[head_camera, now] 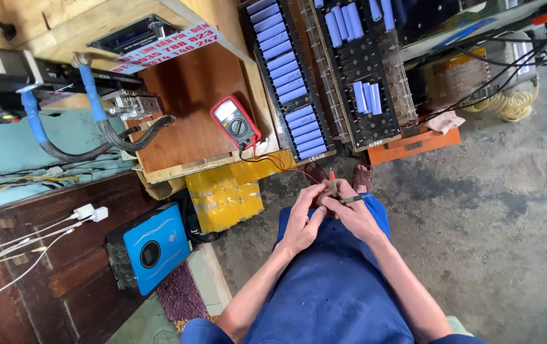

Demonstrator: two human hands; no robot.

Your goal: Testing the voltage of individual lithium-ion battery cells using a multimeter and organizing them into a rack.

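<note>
As the head camera looked down from above, both hands met just below the middle of the frame, over the person's blue-clad lap. The left hand (300,220) was closed around a small cylindrical cell (333,188), pinching it upright, while the right hand (353,213) gripped a thin probe (355,199) whose tip lay against the cell; a red probe tip (331,173) showed just above the fingers. The cell looked light, rigid and smooth, probably slippery, so it was best held around its sides with the ends left free.

Red and black leads (273,162) ran up and left to a red multimeter (235,122) lying on a wooden board (187,95). At upper left a white strip sign with red lettering (165,48) lay slanted. Black racks of pale blue cells (286,70) filled the top centre. A yellow wrapped pack (222,194) sat left of the hands, beside a blue box with a round dial (152,251).
</note>
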